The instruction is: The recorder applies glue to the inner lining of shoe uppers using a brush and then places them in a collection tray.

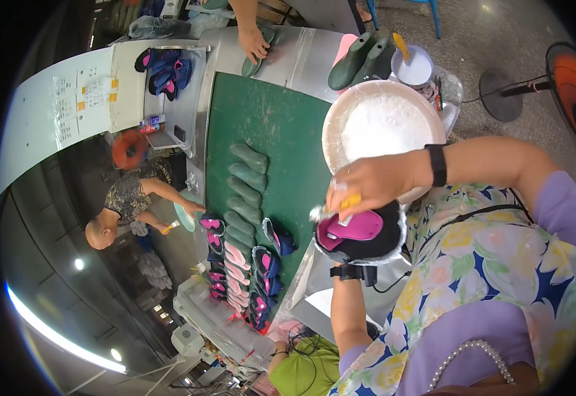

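My right hand [372,183], with a black band at its wrist, is closed round a brush with a yellow handle [351,200]. The brush's white-coated bristles [318,213] are at the left edge of a black and magenta shoe upper [360,228]. White paste lines the upper's rim. From below, my left forearm [349,307] reaches to the upper, which rests on that hand; its fingers are hidden behind the upper. Just beyond my right hand stands a wide pale basin [332,132] of white paste.
A green work surface [301,125] carries grey-green foot-shaped pieces [245,191], pink ones [236,270] and dark shoe uppers [265,264]. Dark green shoe lasts [354,63] and a small tub [413,68] with a brush stand near the basin. An orange fan [575,102] is at right. Other people work around.
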